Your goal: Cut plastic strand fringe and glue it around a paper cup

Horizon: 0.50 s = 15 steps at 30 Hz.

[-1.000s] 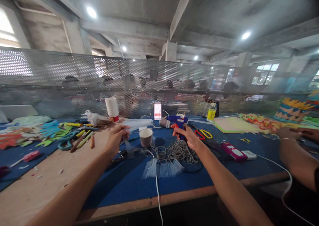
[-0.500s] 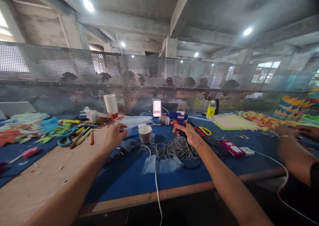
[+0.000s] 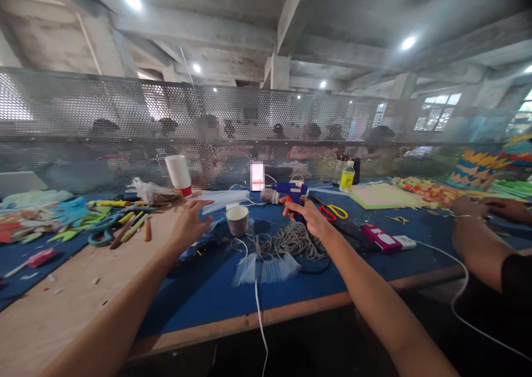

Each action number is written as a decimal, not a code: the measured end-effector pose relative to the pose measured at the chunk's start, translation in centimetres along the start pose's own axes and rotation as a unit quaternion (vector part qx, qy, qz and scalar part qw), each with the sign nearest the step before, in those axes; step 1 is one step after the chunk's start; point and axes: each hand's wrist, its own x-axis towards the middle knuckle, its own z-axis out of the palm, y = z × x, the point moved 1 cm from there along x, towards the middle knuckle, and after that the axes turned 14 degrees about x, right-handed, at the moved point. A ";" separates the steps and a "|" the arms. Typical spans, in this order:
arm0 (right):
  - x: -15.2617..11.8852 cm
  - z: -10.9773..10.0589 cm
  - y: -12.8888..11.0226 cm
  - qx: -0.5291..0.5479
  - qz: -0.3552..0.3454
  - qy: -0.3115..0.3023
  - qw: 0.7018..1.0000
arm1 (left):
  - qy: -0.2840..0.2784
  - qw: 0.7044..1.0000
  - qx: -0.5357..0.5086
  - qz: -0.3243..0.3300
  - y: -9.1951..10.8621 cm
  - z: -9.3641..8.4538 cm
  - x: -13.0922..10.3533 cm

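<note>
My right hand [image 3: 311, 217] is wrapped round the handle of a blue glue gun [image 3: 291, 188], whose nozzle points left. Left of centre, my left hand [image 3: 192, 222] has its fingers apart and nothing in them. Between my hands stands a paper cup [image 3: 238, 223], its outside greyish, touched by neither hand. A small grey-wrapped roll [image 3: 270, 195] lies by the gun's nozzle. Below the gun is a tangled heap of grey cord [image 3: 297, 241]. A fan of clear thin strips [image 3: 266, 269] lies in front of the cord.
Stacked white paper cups [image 3: 178, 173] stand at the back left, near scissors [image 3: 102, 230] and tools. Right are yellow-and-red scissors [image 3: 336, 212], a yellow bottle [image 3: 346, 177], a magenta box [image 3: 379, 238] and another person's hands [image 3: 467, 206]. A white cable [image 3: 258, 310] crosses the table's front edge.
My left hand's fingers have spread out from a more curled pose. My right hand stays on the glue gun. The whole view has shifted slightly, with things now a little further left.
</note>
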 end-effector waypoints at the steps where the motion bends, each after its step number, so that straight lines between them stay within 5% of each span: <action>1: 0.0 0.0 0.0 -0.002 -0.001 0.000 1.000 | -0.022 0.999 -0.029 0.019 0.5 0.2 0.0; 6: 0.1 0.1 0.1 -0.005 0.000 -0.002 1.000 | -0.126 0.976 -0.174 0.045 2.0 2.3 -0.8; 11: -0.1 0.5 0.1 -0.011 0.015 -0.011 1.000 | -0.125 0.971 -0.204 -0.019 2.7 4.8 -1.1; 15: -0.3 1.3 0.1 -0.029 0.016 -0.017 0.999 | -0.105 0.978 -0.181 -0.026 3.5 5.1 -0.7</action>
